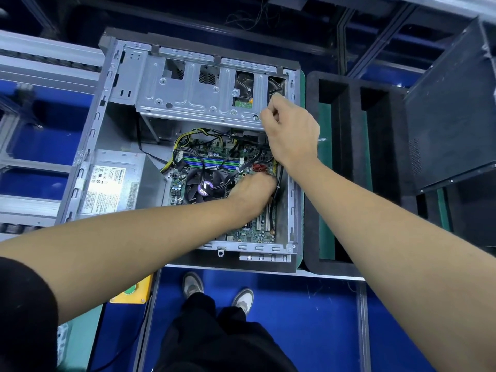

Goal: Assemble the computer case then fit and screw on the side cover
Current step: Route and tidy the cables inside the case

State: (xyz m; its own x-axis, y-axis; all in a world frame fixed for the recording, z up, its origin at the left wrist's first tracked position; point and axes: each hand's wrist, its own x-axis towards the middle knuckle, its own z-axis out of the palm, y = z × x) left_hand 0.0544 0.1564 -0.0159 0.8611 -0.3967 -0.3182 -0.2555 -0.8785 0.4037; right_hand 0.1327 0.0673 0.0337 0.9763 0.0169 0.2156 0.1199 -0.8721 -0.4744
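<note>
The open grey computer case (107, 84) lies on its side, with the motherboard (249, 233), CPU fan (200, 187), power supply (112, 183) and silver drive cage (193, 84) showing. My left hand (252, 194) reaches down onto the motherboard near the red connectors and black cables; its fingertips are hidden, so I cannot tell what it holds. My right hand (291, 130) has curled fingers at the drive cage's right front corner and seems to pinch something small. The dark side cover (451, 116) leans upright at the right.
A black foam tray (346, 167) with green-lined slots sits right of the case. Aluminium conveyor rails (40, 60) run along the left. A yellow box with a green button (134, 291) hangs below the bench edge. My shoes stand on the blue floor.
</note>
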